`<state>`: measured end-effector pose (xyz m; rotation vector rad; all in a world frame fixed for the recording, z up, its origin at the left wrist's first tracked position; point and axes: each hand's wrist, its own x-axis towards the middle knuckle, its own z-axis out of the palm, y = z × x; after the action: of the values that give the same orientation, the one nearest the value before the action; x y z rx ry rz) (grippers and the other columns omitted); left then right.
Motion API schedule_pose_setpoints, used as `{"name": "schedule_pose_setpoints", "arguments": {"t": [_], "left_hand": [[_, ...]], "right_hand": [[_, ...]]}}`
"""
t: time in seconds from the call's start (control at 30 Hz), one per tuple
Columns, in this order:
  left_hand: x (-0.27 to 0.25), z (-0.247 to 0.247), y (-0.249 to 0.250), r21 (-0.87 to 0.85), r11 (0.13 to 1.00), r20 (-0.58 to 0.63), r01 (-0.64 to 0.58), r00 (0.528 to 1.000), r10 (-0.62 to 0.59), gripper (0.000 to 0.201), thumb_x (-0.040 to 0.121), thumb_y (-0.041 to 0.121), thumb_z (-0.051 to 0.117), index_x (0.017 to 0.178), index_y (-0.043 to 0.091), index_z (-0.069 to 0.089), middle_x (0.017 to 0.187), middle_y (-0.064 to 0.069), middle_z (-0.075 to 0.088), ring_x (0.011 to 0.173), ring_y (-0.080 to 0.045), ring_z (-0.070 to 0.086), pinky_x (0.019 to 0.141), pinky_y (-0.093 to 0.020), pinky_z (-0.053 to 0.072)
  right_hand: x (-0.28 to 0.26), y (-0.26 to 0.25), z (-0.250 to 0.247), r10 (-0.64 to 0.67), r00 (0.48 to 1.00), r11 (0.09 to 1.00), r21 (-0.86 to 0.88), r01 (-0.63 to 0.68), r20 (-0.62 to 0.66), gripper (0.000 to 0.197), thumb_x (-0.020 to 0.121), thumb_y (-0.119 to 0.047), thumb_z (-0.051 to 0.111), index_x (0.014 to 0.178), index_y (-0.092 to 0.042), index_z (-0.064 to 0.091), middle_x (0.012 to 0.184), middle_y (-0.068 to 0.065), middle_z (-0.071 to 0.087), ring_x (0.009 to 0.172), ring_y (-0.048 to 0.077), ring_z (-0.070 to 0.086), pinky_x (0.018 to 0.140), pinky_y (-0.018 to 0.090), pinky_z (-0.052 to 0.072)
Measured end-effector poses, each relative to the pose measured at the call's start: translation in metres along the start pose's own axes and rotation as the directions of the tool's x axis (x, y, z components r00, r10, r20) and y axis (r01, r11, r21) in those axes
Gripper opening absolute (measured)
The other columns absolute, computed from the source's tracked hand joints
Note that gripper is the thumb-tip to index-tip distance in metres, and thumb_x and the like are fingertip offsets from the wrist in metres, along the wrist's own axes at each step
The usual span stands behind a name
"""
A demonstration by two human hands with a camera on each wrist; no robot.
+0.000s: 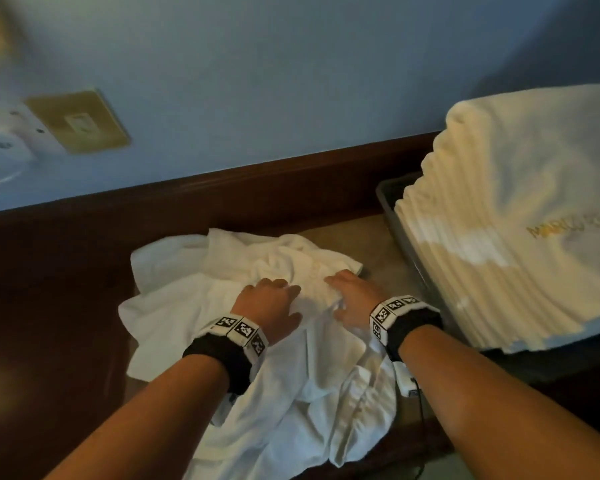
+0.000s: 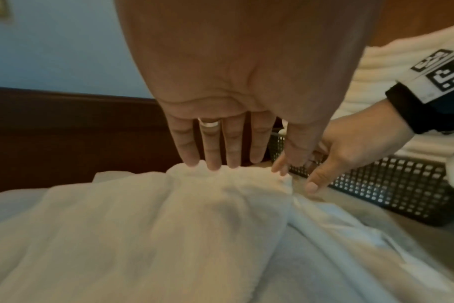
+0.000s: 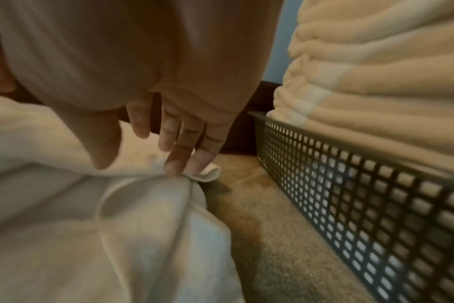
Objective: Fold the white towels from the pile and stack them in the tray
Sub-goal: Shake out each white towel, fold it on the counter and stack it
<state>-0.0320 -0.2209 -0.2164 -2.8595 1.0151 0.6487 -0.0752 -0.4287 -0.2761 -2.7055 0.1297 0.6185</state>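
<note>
My fingers (image 2: pixel 211 151) on the left hand (image 1: pixel 270 304) were stretched out straight, their tips touching the top of the rumpled pile of white towels (image 1: pixel 257 327) without gripping it. A ring (image 2: pixel 210 123) sat on one of them. Just to the right, my right hand (image 1: pixel 352 299) lay on the same pile, its fingers (image 3: pixel 179 162) loosely extended, the tips pressing down on a fold at the pile's right edge; nothing was pinched that I could see. The pile lay spread over the tan bench (image 3: pixel 277 235). Farther right stood the dark mesh tray (image 3: pixel 363 194), close beside the pile but apart from it, with a tall stack of folded towels (image 1: pixel 520 216) in it.
</note>
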Motion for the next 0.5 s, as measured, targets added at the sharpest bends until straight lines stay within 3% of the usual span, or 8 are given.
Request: {"name": "schedule_pose_setpoints", "arguments": {"t": [0.13,0.2,0.3,0.4,0.5], "left_hand": [[0.027,0.019,-0.005,0.084,0.996,0.024,0.028,0.999,-0.03,0.074,0.094,0.053,0.051,0.157,0.03,0.02,0.15,-0.005,0.044,0.138,-0.03,0.038,0.11,-0.045,0.032],[0.033,0.021,-0.002,0.096,0.994,0.039,0.055,0.998,-0.059,0.069,0.093,0.052,0.055,0.153,0.029,0.03,0.145,-0.008,0.046,0.136,-0.032,0.039,0.109,-0.046,0.033],[0.038,0.013,0.001,0.07,0.997,-0.001,0.021,1.0,-0.021,0.036,0.097,0.038,0.053,0.131,0.025,0.056,0.128,-0.006,0.058,0.123,-0.03,0.052,0.099,-0.041,0.039],[0.034,-0.015,-0.007,-0.09,0.996,-0.04,0.005,0.999,-0.009,0.019,0.101,0.027,0.05,0.108,0.018,0.066,0.107,-0.005,0.061,0.107,-0.029,0.061,0.079,-0.033,0.042],[0.014,-0.054,-0.02,-0.143,0.989,-0.131,-0.037,0.991,0.018,0.02,0.103,0.029,0.049,0.105,0.018,0.065,0.102,-0.004,0.054,0.102,-0.029,0.06,0.078,-0.034,0.042]], "right_hand": [[0.017,0.011,0.006,-0.035,0.997,0.998,-0.047,0.038,0.065,0.058,0.087,-0.029,0.066,0.14,-0.026,0.043,0.136,-0.001,0.042,0.11,0.032,0.059,0.092,0.044,0.051],[0.02,0.014,0.004,-0.026,0.997,0.999,-0.032,0.028,0.073,0.039,0.086,-0.025,0.067,0.122,-0.022,0.051,0.125,0.003,0.052,0.104,0.033,0.06,0.087,0.043,0.051],[0.02,0.011,-0.007,-0.035,0.999,0.997,-0.073,0.038,0.042,0.016,0.087,-0.015,0.062,0.103,-0.015,0.058,0.112,0.006,0.061,0.1,0.031,0.06,0.084,0.038,0.05],[0.018,0.004,-0.032,-0.043,0.998,0.993,-0.11,0.039,-0.039,0.013,0.092,-0.016,0.06,0.102,-0.012,0.067,0.108,0.006,0.062,0.102,0.03,0.06,0.081,0.033,0.046],[0.007,-0.014,-0.068,-0.038,0.983,0.987,-0.162,0.008,-0.178,0.019,0.097,-0.031,0.056,0.097,-0.016,0.068,0.101,0.003,0.054,0.097,0.027,0.059,0.072,0.032,0.04]]}}
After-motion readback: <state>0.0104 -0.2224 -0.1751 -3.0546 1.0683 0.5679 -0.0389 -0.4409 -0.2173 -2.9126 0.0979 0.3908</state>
